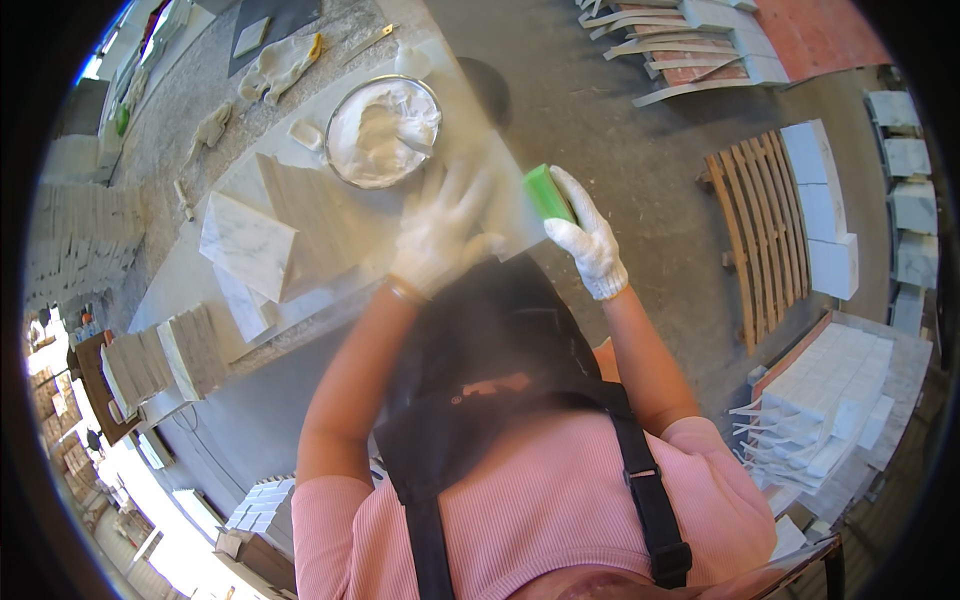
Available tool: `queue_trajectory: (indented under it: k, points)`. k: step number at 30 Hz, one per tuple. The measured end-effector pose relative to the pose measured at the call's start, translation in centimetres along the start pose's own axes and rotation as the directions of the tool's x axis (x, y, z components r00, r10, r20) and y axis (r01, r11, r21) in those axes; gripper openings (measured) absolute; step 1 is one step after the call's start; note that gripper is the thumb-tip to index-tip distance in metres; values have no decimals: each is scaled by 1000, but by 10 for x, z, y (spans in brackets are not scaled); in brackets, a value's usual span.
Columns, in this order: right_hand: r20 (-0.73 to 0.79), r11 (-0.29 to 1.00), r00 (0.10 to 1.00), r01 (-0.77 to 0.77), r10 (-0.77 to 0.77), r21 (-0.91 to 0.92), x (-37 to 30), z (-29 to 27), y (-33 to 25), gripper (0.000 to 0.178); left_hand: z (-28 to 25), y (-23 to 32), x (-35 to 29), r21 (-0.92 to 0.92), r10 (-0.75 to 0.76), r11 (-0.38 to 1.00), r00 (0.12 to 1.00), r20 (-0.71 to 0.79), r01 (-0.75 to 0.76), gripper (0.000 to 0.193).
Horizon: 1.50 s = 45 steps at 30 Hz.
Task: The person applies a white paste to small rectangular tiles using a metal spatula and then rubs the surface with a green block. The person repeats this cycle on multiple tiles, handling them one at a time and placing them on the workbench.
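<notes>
My right hand (590, 245), in a white knit glove, is closed around a green rectangular block (547, 194) just off the table's right corner. My left hand (443, 228), gloved the same way, is blurred by motion. Its fingers are spread over the pale slab (340, 255), with nothing visible in them. Beyond the left hand stands a round metal-rimmed bowl (384, 132) of white powdery or pasty material. Left of that hand lie white grey-veined marble tiles (247, 246), some stacked in a row.
A glove (281, 68), a knife-like tool (369, 44) and a small white piece (306, 134) lie near the bowl. More tile stacks (165, 350) line the table's left side. On the right are a wooden pallet (765, 230) and tile stacks (825, 385).
</notes>
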State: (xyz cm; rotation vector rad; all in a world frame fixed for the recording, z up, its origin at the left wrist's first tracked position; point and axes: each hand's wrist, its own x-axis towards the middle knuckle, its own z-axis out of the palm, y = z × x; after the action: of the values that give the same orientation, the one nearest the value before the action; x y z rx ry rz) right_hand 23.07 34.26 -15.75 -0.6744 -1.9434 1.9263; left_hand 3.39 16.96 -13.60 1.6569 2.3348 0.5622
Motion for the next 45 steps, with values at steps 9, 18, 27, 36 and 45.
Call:
queue_trajectory:
  k: [9,18,27,36,45]
  points:
    - [5,922,986,-155,164,355,-7,-2,-12,78,1,3,-2,45,17,999,998,-68,-14,86]
    - [-2,874,966,-231,257,428,10,4,-10,79,1,0,-1,19,-13,1000,1000,5,13,94]
    - [-49,951,986,-137,156,276,18,2,9,75,-14,18,2,147,19,989,996,-85,-6,82]
    - [86,711,977,-203,197,673,-7,-6,28,67,-24,25,25,225,379,896,923,63,-383,105]
    - [130,549,949,-274,287,790,-2,-6,28,62,-33,20,53,270,459,799,835,305,-538,78]
